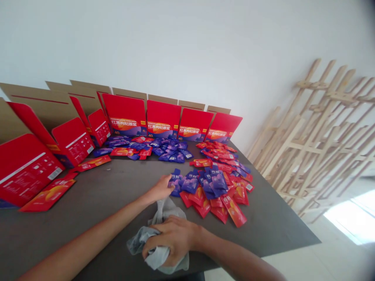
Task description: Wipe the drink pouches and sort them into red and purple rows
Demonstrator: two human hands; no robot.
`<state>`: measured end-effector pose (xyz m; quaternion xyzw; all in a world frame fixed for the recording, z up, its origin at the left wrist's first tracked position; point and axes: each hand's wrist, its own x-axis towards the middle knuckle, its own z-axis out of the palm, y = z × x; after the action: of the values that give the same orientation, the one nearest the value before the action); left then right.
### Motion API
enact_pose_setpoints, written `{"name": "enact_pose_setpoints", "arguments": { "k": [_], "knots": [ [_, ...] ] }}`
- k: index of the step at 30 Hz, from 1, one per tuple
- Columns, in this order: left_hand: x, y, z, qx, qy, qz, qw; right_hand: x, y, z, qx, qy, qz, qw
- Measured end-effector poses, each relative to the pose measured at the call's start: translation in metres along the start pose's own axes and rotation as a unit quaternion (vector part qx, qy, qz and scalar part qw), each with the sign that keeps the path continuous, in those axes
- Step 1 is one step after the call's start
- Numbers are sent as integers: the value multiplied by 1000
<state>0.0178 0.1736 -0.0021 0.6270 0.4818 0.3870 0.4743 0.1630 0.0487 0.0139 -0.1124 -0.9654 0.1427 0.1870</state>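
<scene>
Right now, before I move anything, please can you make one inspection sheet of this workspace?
Surface: dark grey table.
Job's things: blue sachets; grey cloth, bunched.
Clutter: red sachets in a loose heap; red cartons standing along the back and left edges.
Grippers: left hand touches the blue sachets; right hand grips the cloth.
Cables: nothing seen.
Surroundings: white wall; wooden frames leaning at right.
</scene>
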Motion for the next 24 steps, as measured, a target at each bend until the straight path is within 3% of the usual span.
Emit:
{"name": "enact_pose_setpoints", "arguments": {
  "k": [4,7,11,14,19,24],
  "knots": [
    [-7,3,0,133,-47,40,989,1,1,-3,-49,-38,-11,998],
    [-4,6,-19,227,-68,51,970,4,-2,-6,-70,-86,-6,994],
    [23,8,-57,361,-25,39,932,5,-2,-10,-59,-138,1,989],
    [51,9,-75,434,9,52,899,5,0,-10,-41,-141,11,989],
    [89,7,-68,486,-12,126,865,5,3,-11,-18,-127,24,991],
    [116,-1,-50,473,-23,162,866,5,6,-14,-4,-111,44,993]
  ]
}}
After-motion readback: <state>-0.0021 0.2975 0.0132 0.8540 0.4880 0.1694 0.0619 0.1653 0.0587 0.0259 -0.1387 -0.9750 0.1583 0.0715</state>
